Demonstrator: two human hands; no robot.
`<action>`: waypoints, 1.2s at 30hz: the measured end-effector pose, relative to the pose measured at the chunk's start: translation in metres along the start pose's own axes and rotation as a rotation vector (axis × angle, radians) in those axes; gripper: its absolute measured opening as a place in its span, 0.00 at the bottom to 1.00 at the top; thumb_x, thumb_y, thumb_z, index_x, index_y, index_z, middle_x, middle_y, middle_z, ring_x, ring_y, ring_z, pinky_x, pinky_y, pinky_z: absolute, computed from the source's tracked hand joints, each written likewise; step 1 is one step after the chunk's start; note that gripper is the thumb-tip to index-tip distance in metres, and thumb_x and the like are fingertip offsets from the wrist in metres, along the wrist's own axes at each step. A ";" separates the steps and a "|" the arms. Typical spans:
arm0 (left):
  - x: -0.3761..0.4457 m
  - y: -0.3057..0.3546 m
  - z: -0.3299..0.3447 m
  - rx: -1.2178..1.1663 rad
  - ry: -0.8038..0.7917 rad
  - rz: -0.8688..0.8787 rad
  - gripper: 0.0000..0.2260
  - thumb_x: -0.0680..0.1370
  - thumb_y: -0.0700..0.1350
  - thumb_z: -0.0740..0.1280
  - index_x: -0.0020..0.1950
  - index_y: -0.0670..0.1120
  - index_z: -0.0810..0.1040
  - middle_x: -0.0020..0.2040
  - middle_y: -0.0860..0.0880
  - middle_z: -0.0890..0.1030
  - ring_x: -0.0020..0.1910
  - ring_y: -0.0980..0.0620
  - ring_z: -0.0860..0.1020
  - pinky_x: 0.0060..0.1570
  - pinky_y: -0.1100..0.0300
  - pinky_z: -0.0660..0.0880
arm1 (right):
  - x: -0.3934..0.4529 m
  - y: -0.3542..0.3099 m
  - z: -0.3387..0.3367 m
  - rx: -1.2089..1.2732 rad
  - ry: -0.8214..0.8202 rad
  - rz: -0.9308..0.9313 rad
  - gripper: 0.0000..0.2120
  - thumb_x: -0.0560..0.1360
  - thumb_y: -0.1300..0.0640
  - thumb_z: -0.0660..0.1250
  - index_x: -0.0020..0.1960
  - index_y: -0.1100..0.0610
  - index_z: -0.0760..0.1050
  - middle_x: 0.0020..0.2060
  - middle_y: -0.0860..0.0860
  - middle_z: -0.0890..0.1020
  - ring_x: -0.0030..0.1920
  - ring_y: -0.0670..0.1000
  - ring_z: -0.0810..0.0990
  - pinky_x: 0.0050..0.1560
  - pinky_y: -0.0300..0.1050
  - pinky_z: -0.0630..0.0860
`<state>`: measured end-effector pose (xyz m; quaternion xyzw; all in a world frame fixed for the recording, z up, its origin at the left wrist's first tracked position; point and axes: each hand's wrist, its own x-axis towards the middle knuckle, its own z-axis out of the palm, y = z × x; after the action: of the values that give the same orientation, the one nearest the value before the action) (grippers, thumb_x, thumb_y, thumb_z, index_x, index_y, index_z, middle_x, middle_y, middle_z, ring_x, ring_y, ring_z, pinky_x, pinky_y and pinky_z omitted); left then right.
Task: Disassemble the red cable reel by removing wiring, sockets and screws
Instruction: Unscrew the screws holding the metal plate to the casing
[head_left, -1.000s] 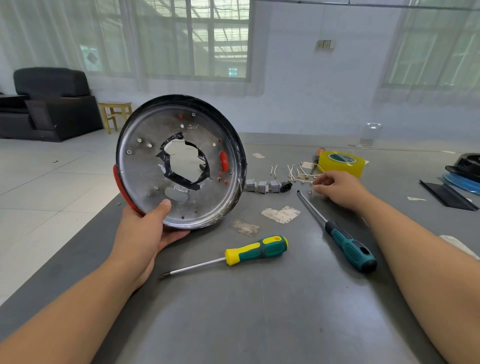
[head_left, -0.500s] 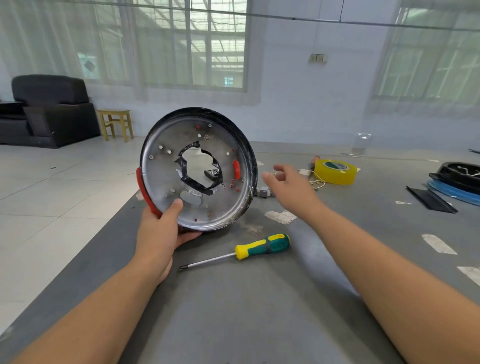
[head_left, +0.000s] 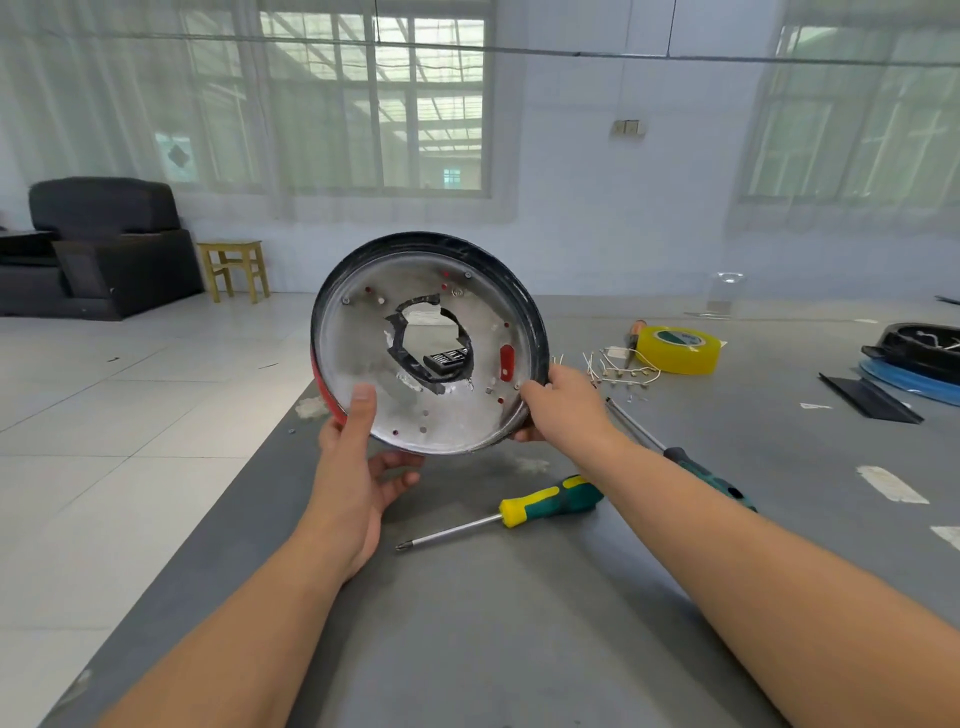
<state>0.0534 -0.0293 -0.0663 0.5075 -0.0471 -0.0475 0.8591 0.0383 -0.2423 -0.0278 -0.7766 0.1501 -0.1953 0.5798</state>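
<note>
A yellow tape roll lies on the grey table; black armchair behind.

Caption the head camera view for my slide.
Both hands, left and right, hold the reel disc upright above the table.

Dull scratched metal reel disc, matt grey table

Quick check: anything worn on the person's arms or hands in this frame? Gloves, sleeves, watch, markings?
Nothing worn that shows. The left hand and right hand are bare, with no gloves, rings or tape. Both forearms are uncovered up to the bottom edge of the frame: no sleeves, watch, wristband, cables or markings visible. Fingernails look short and unpainted.
</note>
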 end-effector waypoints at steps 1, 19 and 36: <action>-0.001 0.000 0.000 0.002 -0.004 0.005 0.38 0.70 0.71 0.74 0.73 0.51 0.72 0.62 0.51 0.83 0.39 0.49 0.83 0.35 0.56 0.80 | -0.003 -0.002 0.005 0.068 -0.017 0.038 0.08 0.79 0.63 0.60 0.47 0.57 0.78 0.39 0.54 0.86 0.31 0.55 0.87 0.36 0.48 0.85; 0.013 -0.005 -0.008 -0.109 0.022 -0.102 0.21 0.81 0.38 0.65 0.74 0.43 0.68 0.61 0.36 0.83 0.46 0.36 0.88 0.40 0.50 0.85 | -0.017 -0.016 0.017 0.368 -0.180 0.255 0.12 0.83 0.57 0.66 0.61 0.64 0.73 0.55 0.64 0.83 0.43 0.59 0.87 0.40 0.49 0.85; 0.011 -0.003 -0.007 -0.063 -0.007 -0.144 0.19 0.84 0.39 0.65 0.75 0.39 0.70 0.59 0.35 0.85 0.49 0.34 0.88 0.37 0.54 0.85 | -0.022 -0.009 0.025 0.364 -0.364 0.182 0.12 0.82 0.56 0.67 0.60 0.65 0.77 0.52 0.60 0.86 0.48 0.58 0.88 0.45 0.46 0.85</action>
<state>0.0653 -0.0260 -0.0717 0.4822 -0.0120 -0.1123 0.8687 0.0306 -0.2083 -0.0286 -0.6652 0.0748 -0.0233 0.7425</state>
